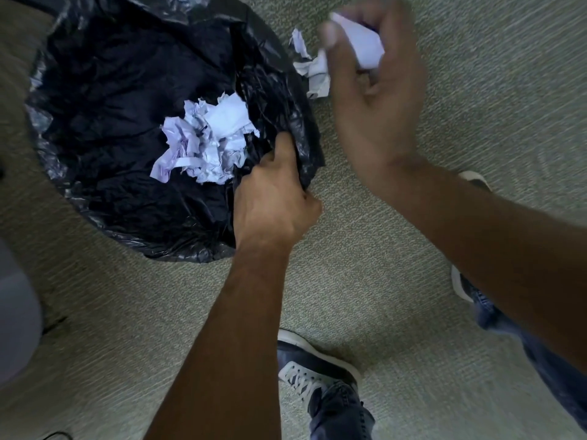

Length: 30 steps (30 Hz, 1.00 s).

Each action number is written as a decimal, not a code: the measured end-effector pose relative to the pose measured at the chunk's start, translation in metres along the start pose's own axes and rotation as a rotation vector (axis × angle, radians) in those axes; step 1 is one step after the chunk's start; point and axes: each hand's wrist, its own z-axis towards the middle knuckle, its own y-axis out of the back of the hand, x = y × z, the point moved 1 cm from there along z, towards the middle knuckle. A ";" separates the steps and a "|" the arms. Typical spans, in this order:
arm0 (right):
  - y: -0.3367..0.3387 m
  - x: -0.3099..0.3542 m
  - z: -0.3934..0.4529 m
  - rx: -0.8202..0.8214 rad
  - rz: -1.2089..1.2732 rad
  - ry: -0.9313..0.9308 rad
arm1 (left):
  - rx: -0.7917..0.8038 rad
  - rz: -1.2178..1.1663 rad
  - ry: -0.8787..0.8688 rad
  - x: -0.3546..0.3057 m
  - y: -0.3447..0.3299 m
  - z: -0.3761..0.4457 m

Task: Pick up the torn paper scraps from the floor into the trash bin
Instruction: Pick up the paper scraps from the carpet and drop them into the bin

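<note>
A trash bin lined with a black plastic bag [104, 100] fills the upper left. Inside it lies a heap of crumpled white paper scraps [206, 141]. My left hand [273, 198] grips the bag's rim at the bin's right side. My right hand [374, 90] is raised to the right of the bin, blurred, its fingers closed on a crumpled white paper scrap [365, 42]. A few more torn scraps [309, 66] lie on the carpet just beyond the bin's right edge, partly hidden by my right hand.
Grey-green carpet [365, 281] covers the floor. My two feet in dark sneakers [311, 363] and jeans stand at the lower right. A pale rounded object [16, 312] sits at the left edge, with a thin dark cable near it.
</note>
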 end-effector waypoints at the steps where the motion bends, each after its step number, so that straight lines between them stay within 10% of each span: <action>1: -0.004 0.019 0.004 0.052 0.042 0.107 | -0.005 -0.007 0.004 0.001 -0.001 0.001; 6: -0.031 0.056 0.000 0.662 -0.007 0.350 | -0.052 -0.015 0.029 0.014 -0.003 0.006; 14: -0.034 -0.012 0.044 0.293 -0.221 0.196 | -0.025 0.004 -0.015 0.011 0.005 0.004; 22: -0.055 -0.120 0.077 1.118 -0.899 0.153 | -0.001 0.013 -0.024 0.012 0.006 0.007; 30: -0.082 -0.129 0.058 1.382 -1.294 0.364 | 0.026 -0.025 -0.036 0.013 0.006 0.007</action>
